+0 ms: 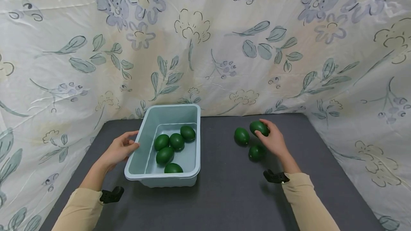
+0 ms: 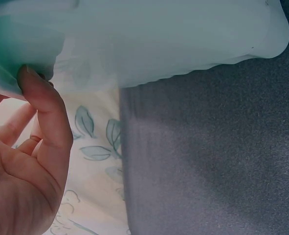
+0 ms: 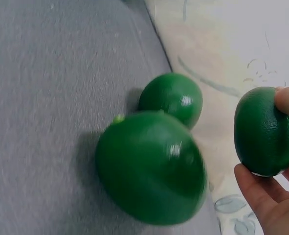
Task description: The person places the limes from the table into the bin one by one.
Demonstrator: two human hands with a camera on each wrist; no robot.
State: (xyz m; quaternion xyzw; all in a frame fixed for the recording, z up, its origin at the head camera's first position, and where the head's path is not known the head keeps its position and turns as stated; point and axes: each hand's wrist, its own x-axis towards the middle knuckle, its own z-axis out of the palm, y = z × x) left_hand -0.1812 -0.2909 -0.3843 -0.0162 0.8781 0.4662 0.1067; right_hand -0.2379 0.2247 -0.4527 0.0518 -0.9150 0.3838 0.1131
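Fruits [image 1: 242, 136] lie just beside the right grip [image 1: 273, 140] pinching another fruit [image 1: 258, 128]; left grip [image 1: 119, 149] pinches tub rim [image 1: 160, 176].

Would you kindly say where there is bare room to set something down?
Bare grey tabletop lies between the bin and the two loose green fruits, and nearer, between the sleeves. Crowded: around those fruits, where the right hand holds another fruit.

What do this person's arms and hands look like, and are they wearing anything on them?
The left sleeve and right sleeve are plain tan. A black left band and black right band circle the wrists, each with a part jutting inward. The left hand and right hand wear no gloves. No cables show.
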